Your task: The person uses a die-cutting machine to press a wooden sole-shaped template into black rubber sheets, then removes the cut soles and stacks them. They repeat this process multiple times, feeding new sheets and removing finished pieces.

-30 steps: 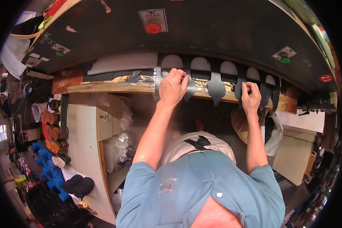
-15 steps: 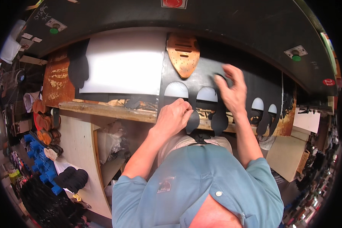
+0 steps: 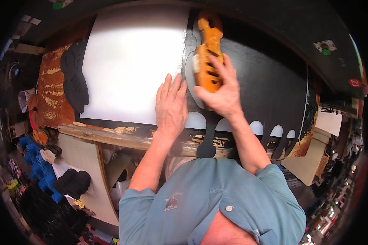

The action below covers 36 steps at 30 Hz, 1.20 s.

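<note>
My right hand grips the near part of an orange, sole-shaped cutting die with slots and a hole at its far end. The die is over a black sheet, and some motion blur shows on it. Just left of the die, a pale sole-shaped outline appears in the sheet. My left hand lies flat, fingers stretched out, on the right edge of a white sheet. Rounded cut-outs run along the black sheet's near edge, with narrow black strips hanging between them.
A stack of black sole-shaped pieces lies left of the white sheet. A wooden rail borders the table's near side. Beyond the table is a dark machine panel with a green button. More black pieces rest on a side surface at lower left.
My right hand has taken hold of the cutting die. My left hand has moved from the strips at the near edge onto the white sheet and opened flat. The view has shifted slightly.
</note>
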Each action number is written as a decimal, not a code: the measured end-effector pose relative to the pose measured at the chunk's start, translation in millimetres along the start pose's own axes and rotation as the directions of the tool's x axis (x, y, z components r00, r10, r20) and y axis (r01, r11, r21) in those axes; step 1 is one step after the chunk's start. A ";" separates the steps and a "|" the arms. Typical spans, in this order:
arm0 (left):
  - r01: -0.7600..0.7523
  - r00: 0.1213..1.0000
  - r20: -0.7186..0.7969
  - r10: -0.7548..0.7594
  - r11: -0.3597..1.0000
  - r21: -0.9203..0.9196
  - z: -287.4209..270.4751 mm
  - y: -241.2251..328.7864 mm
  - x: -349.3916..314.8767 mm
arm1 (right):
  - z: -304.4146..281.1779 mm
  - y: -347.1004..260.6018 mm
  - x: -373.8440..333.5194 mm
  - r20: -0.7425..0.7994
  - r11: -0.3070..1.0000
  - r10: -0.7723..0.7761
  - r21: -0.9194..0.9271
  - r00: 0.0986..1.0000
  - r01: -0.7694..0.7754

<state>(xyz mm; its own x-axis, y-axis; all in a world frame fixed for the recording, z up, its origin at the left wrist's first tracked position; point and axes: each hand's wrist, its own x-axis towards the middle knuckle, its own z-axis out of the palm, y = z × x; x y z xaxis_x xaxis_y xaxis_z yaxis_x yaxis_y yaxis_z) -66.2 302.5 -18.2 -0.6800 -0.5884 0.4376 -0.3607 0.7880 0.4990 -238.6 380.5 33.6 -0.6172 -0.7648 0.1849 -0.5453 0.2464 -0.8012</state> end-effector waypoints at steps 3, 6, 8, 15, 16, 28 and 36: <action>0.000 1.000 0.016 -0.001 0.999 0.037 -3.5 5.1 1.9 | -48.0 4.2 2.6 0.082 0.830 0.075 0.547 0.994 -0.107; 0.034 0.999 -0.013 -0.035 0.999 -0.040 -6.2 28.0 9.2 | -74.6 2.6 -14.1 0.149 0.673 0.146 0.709 0.978 -0.208; 0.051 0.999 0.014 -0.049 0.953 -0.297 -8.0 52.8 10.1 | -75.1 3.1 -26.7 0.142 0.615 0.191 0.754 0.971 -0.231; 0.277 0.945 0.326 0.011 0.500 -0.820 12.4 105.1 14.8 | -70.9 17.4 -45.6 0.156 0.466 0.197 0.854 0.968 -0.232; 0.330 0.936 0.350 -0.041 0.454 -0.828 12.7 103.5 14.9 | -73.0 18.3 -44.6 0.157 0.458 0.200 0.858 0.967 -0.234; 0.480 0.848 0.221 -0.482 0.520 -0.706 -4.2 59.1 -15.7 | -93.4 27.6 -57.7 0.221 0.453 0.133 0.853 0.966 -0.257; 0.648 0.696 0.191 -0.692 0.490 -0.584 -52.0 0.8 -26.1 | -126.0 39.6 -85.7 0.262 0.447 0.203 0.833 0.944 -0.327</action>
<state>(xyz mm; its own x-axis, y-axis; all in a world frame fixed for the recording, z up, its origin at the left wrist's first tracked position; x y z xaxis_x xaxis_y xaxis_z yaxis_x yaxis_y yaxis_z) -15.6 309.1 9.7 -0.3451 -0.9204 -0.1837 -0.2444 -0.1009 0.9644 -278.8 530.8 57.7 -0.5443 -0.8276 -0.1371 0.4304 -0.1353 -0.8924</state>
